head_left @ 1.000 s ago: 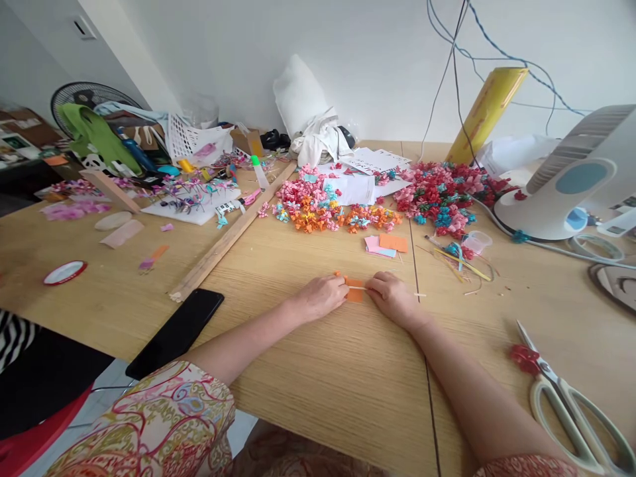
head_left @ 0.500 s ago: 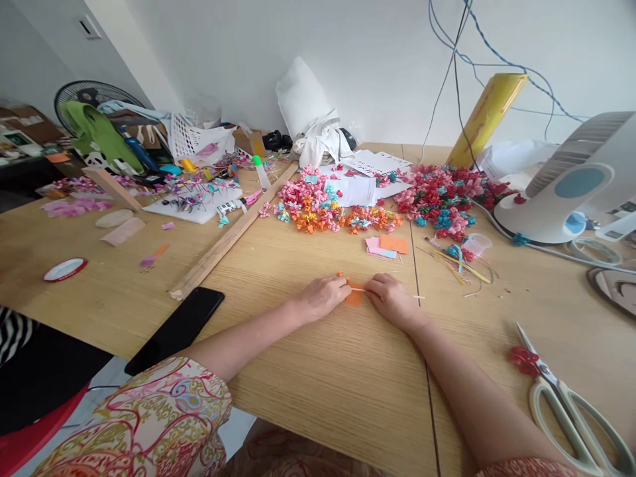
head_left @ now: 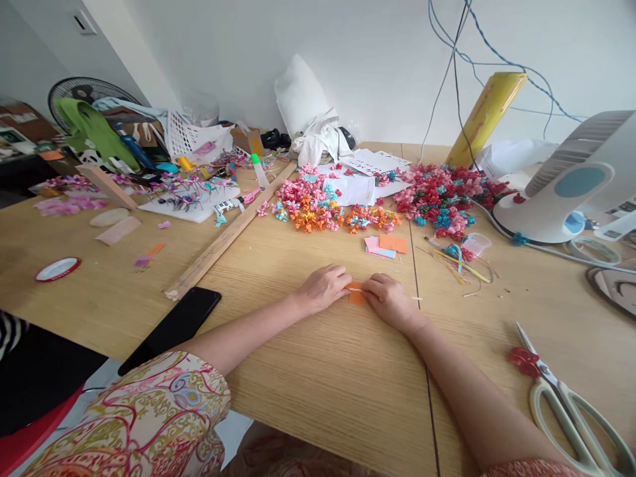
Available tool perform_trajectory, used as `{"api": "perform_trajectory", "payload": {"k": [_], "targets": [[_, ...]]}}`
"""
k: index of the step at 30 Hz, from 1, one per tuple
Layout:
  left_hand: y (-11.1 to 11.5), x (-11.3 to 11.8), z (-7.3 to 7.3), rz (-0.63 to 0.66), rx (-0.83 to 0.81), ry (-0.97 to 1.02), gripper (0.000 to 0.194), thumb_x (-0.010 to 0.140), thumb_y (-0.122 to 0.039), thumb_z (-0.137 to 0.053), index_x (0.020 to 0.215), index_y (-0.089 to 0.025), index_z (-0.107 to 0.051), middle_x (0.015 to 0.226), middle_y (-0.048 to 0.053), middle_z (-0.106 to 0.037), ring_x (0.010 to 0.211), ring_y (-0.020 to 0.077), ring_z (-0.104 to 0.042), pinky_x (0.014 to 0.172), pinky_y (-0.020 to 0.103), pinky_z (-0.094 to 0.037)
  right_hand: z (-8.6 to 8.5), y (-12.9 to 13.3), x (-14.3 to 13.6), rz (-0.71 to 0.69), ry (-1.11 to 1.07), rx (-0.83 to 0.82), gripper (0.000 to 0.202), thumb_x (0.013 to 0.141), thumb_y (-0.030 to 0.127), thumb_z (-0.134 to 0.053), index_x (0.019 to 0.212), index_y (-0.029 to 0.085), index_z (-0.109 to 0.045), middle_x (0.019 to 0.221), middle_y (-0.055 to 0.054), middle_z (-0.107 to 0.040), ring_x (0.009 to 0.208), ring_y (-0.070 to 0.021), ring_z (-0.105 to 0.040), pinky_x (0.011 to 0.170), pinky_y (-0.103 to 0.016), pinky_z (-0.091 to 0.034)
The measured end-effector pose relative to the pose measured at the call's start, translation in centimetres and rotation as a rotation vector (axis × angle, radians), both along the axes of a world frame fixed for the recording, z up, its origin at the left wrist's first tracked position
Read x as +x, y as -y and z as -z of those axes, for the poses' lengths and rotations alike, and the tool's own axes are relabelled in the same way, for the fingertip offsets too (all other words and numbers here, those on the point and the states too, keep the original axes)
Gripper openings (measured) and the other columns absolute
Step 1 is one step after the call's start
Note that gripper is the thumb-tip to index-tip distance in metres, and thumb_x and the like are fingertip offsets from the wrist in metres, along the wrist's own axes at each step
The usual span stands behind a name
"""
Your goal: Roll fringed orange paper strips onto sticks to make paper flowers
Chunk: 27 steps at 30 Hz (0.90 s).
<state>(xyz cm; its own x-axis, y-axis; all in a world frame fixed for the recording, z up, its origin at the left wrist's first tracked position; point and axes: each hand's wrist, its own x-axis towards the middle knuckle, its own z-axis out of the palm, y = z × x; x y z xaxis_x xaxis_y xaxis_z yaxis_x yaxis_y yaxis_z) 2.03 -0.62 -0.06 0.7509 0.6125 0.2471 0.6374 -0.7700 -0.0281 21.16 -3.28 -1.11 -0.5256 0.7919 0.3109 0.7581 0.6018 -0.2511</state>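
The counter's (head_left: 318, 371) near middle leaves room to pass; leftward, a wooden batten (head_left: 232, 233) and a smartphone (head_left: 171, 328) obstruct; scissors (head_left: 547, 373) block the near right; heaped paper flowers (head_left: 311, 215) bar the far side.

Paper (head_left: 356, 298) between left hand (head_left: 325, 289) and right hand (head_left: 390, 299) — phone (head_left: 171, 328) left, scissors (head_left: 546, 372) right, flowers (head_left: 311, 207) behind

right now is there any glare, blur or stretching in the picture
Head view: soft, fairly even light, no harsh glare on the pale wooden table; same head view: the small orange paper piece between the bare left hand and bare right hand lacks fine detail; head view edges: the cream-handled metal scissors look stretched toward the lower right corner.
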Motion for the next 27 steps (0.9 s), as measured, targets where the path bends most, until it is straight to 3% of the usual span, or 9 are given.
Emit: {"api": "perform_trajectory", "payload": {"k": [14,20,27], "targets": [[0.1,0.5,1.4,-0.068,-0.134,0.197,0.009,0.081,-0.024,-0.050,0.076,-0.017,-0.050,0.078,0.000,-0.052,0.071,0.0115,-0.052,0.063,0.021,-0.040,-0.6,0.4,-0.7,0.109,-0.019,-0.067,0.018,0.084,0.021,-0.040,0.085,0.020,-0.058,0.084,-0.003,-0.054,0.072,-0.0116,-0.052,0.062,-0.021,-0.035],[0.4,0.5,1.7,-0.066,-0.159,0.261,0.004,0.080,-0.020,-0.049,0.078,-0.017,-0.051,0.081,0.001,-0.053,0.074,0.0122,-0.053,0.065,0.021,-0.042,-1.1,1.0,-2.1,0.108,-0.091,-0.125,0.012,0.081,0.026,-0.047,0.086,0.021,-0.057,0.084,-0.003,-0.053,0.074,-0.0119,-0.052,0.064,-0.022,-0.037],[0.4,0.7,2.1,-0.069,-0.206,0.266,0.006,0.080,-0.017,-0.048,0.084,-0.016,-0.051,0.085,0.003,-0.054,0.079,0.0144,-0.054,0.068,0.023,-0.044,-0.6,1.1,-3.0,0.163,-0.177,-0.129,0.009,0.080,0.025,-0.049,0.082,0.020,-0.057,0.082,-0.003,-0.054,0.073,-0.0124,-0.052,0.064,-0.023,-0.038]]}}
